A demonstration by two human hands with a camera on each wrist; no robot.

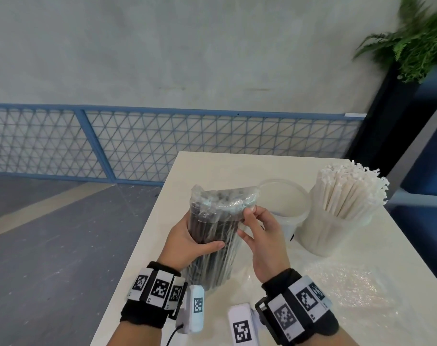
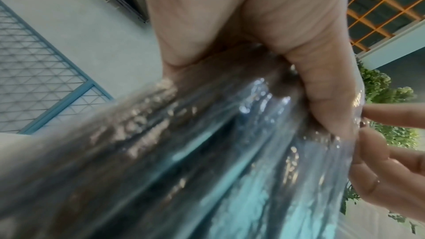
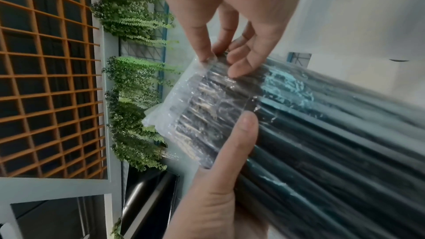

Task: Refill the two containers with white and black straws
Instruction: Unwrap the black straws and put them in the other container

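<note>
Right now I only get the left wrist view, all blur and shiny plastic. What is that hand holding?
Observer: The left hand grips a clear-wrapped pack of black straws, held upright.
Operator: And the fingers coming in from the right?
Observer: That is the right hand, pinching the wrap at the pack's top end.
Operator: Are the containers filled?
Observer: The right-side container holds white straws; the middle container looks empty.

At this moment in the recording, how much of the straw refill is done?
About half. Done: the translucent plastic container on the right is packed with white straws. In hand: the left hand grips the sealed clear bag of black straws while the right hand pinches its wrap near the top. Left: the empty translucent tub behind gets the black straws.
</note>
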